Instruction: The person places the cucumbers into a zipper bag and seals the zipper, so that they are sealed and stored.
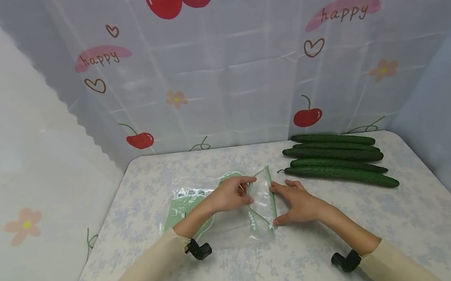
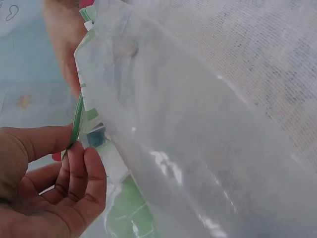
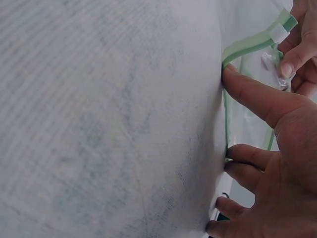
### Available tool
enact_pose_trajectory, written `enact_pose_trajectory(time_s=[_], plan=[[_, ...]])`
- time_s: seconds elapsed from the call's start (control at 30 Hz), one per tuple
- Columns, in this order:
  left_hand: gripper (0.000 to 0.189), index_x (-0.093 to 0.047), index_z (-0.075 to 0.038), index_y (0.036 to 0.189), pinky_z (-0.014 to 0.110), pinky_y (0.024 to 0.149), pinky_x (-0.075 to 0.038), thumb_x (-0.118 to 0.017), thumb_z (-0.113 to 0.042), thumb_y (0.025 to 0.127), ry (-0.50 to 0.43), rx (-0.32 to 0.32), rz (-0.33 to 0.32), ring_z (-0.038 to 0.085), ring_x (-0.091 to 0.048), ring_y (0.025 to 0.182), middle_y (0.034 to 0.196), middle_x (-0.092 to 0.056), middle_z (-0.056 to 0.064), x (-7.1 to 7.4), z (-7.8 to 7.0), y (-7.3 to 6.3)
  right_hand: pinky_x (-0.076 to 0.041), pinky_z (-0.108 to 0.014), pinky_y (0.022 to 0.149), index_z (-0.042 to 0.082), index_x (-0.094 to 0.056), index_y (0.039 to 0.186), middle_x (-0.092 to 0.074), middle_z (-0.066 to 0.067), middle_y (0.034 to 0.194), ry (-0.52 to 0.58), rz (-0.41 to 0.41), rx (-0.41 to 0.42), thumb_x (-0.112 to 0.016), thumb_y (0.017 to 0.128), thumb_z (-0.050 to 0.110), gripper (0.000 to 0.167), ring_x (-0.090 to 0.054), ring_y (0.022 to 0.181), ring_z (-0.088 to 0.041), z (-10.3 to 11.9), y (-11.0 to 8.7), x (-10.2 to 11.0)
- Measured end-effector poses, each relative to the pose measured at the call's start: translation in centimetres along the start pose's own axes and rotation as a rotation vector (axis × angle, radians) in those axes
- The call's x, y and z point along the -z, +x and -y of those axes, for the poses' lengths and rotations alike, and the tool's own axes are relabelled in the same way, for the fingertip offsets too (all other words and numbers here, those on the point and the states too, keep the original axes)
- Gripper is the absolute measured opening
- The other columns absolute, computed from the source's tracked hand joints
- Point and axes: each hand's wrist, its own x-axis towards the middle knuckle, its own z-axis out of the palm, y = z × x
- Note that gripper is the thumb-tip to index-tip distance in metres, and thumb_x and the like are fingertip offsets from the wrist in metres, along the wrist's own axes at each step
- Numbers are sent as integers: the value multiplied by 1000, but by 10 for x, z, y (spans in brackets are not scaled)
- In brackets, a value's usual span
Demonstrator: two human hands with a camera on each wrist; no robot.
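A clear plastic zip bag (image 1: 231, 230) with green print lies flat on the table, its mouth toward the right. My left hand (image 1: 231, 194) pinches the green edge (image 2: 78, 119) of the upper layer between thumb and index finger, lifting it so the mouth gapes. On the other side, my right hand (image 1: 299, 202) has its fingers spread, and the fingertips press the lower green edge (image 1: 272, 195) against the table. In the right wrist view, the slider end of the green strip (image 3: 247, 43) rises beside the right thumb.
Several long green cucumbers (image 1: 337, 171) lie side by side at the back right of the table, just beyond the right hand. The table (image 1: 257, 271) has a pale blue-flowered cover. Printed curtains (image 1: 227, 80) stand behind it and at both sides.
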Motion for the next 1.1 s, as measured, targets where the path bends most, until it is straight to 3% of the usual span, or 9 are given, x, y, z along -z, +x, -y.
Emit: enact_pose_trajectory(time_s=[0.23,0.47,0.67,0.87,1.1], plan=[[64,-53,1,157,20,83,-57,-77,-5,98,-77,-46,1,8,-65,89,106,-64,10,3,2,-3,-31,-77,122,9,-46,163,-35,-14,176,-16,-27,-12,-91,84,50,100,-22,162,-53,-3,-6,0],[66,-51,-1,159,19,84,-58,-78,-6,98,-114,-51,-4,7,-65,90,106,-65,10,-4,6,-1,-28,-79,122,10,-49,162,-36,-17,175,-72,-83,54,-84,90,50,89,-23,161,-54,-1,-10,1],[68,-52,-2,158,19,84,-57,-79,-6,97,-109,-43,-7,7,-63,89,106,-63,10,-8,6,0,-33,-76,121,9,-51,160,-42,-19,171,-34,-164,57,-78,97,49,80,-30,159,-48,-3,-19,6],[69,-50,0,159,18,85,-57,-80,-6,97,-128,-46,6,6,-61,88,107,-63,10,-11,9,0,-39,-73,116,8,-54,156,-52,-20,162,1,-290,27,-76,100,46,72,-38,151,-46,-26,-43,23],[69,-50,0,159,17,85,-57,-79,-6,97,-126,-59,18,5,-62,88,107,-63,10,-12,12,0,-40,-73,109,5,-55,153,-54,-24,158,19,-364,-51,-76,102,41,66,-41,145,-50,-63,-78,44]])
